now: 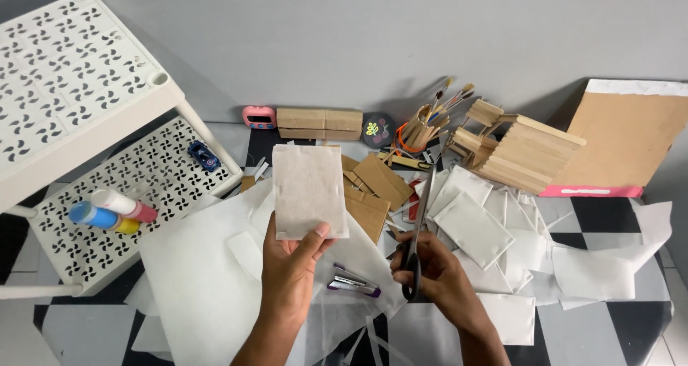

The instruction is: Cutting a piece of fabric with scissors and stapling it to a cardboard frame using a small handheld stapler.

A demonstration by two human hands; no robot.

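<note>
A rectangular paper pouch [309, 192] is held upright in the left hand [292, 265], pinched near its lower edge between thumb and fingers, with its long axis running from six to twelve o'clock. The pouch looks thin, matte and slightly fibrous, off-white to pale grey, with straight edges. Scissors [418, 226] are gripped in the right hand [437, 273], fingers closed through the dark handles, the blades shut or nearly so and pointing toward twelve o'clock. From the scissors, the pouch lies at about nine to ten o'clock, near but not touching; the blade axis runs roughly parallel to the pouch's right edge. The left hand is the one on the pouch.

A small purple stapler [353, 283] is seen between the wrists, on large sheets of white paper [193, 280]. Finished white pouches [476, 230] are heaped at three o'clock, brown card pieces [376, 187] at one o'clock. A stick model [519, 151] and a cup of brushes [423, 126] stand toward the wall. A white perforated shelf [86, 122] with glue tubes [107, 212] lies at nine o'clock.
</note>
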